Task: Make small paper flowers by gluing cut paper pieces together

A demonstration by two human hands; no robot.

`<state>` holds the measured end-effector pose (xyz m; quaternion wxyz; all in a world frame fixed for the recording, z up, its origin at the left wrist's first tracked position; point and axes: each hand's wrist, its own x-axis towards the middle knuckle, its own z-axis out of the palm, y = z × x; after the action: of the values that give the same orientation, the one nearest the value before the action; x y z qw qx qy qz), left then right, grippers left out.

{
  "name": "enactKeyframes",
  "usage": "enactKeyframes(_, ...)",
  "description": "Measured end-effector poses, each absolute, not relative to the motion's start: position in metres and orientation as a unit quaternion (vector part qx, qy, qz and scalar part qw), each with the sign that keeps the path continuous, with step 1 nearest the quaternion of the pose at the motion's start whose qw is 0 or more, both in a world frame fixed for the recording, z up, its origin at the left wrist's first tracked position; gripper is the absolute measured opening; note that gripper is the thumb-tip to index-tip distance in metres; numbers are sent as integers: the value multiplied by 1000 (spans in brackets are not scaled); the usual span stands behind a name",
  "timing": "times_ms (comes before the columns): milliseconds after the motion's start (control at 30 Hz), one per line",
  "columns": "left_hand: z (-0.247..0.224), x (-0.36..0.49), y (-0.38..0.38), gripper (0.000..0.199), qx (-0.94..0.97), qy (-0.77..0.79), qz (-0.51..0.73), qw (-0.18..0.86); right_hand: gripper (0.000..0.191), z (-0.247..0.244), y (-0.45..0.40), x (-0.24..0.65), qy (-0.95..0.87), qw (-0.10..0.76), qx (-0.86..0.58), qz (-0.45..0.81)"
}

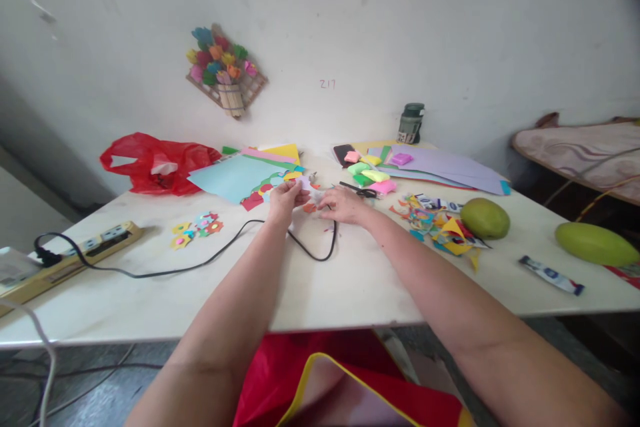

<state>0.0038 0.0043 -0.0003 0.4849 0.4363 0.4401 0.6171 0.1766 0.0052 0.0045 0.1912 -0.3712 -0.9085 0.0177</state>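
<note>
My left hand (289,200) is closed in a pinch on a small pale purple paper piece (305,182). Just to its right, my right hand (346,205) curls its fingers round a white corded tool that looks like a glue gun (317,196), mostly hidden by the fingers. A black cord (320,259) loops below my hands and runs left. Orange paper bits (310,207) lie between the hands. Black scissors (367,193) rest just beyond my right hand. Left of my hands lie several small paper flowers (209,224).
A power strip (90,250) and red plastic bag (145,163) stand left. Coloured sheets (225,177) lie at the back. Clay packets (373,173), paper scraps (440,223), two green fruits (485,218), a glue tube (550,275) and a bottle (411,123) are right.
</note>
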Motion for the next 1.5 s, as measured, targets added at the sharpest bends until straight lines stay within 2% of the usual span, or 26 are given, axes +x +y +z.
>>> enactKeyframes(267, -3, 4, 4, 26, 429, 453, 597, 505, 13, 13, -5, 178, -920, 108, -374, -54)
enactKeyframes(367, -5, 5, 5, 26, 417, 466, 592, 509, 16, 15, -7, 178, -909, 123, -393, -64)
enactKeyframes(500, -6, 5, 6, 24, 407, 474, 591, 510, 27, 17, -11, 173, -926, 138, -346, -61)
enactKeyframes(600, -7, 4, 7, 23, 412, 473, 590, 508, 20, 17, -11, 172, -936, 112, -327, -71)
enactKeyframes(700, -7, 2, 9, 24, 438, 482, 577, 492, 23, 18, -6, 176, -917, 114, -371, -96)
enactKeyframes(800, -6, -1, 11, 23, 481, 516, 554, 442, 33, 18, 0, 184, -871, 158, -455, -92)
enactKeyframes(900, -5, -5, 14, 19, 529, 562, 514, 374, 36, 18, 3, 192, -826, 206, -523, -49)
enactKeyframes(1033, -4, -9, 14, 18, 580, 595, 455, 320, 27, 20, 3, 201, -792, 243, -558, 54)
enactKeyframes(1200, -2, -12, 12, 19, 618, 634, 364, 288, 20, 25, 2, 201, -748, 261, -570, 218)
enactKeyframes(1367, -1, -9, 10, 18, 641, 688, 255, 224, 20, 19, 8, 193, -721, 278, -567, 283)
enactKeyframes(1500, 1, -6, 7, 35, 636, 709, 237, 191, 25, 5, 14, 188, -728, 278, -536, 326)
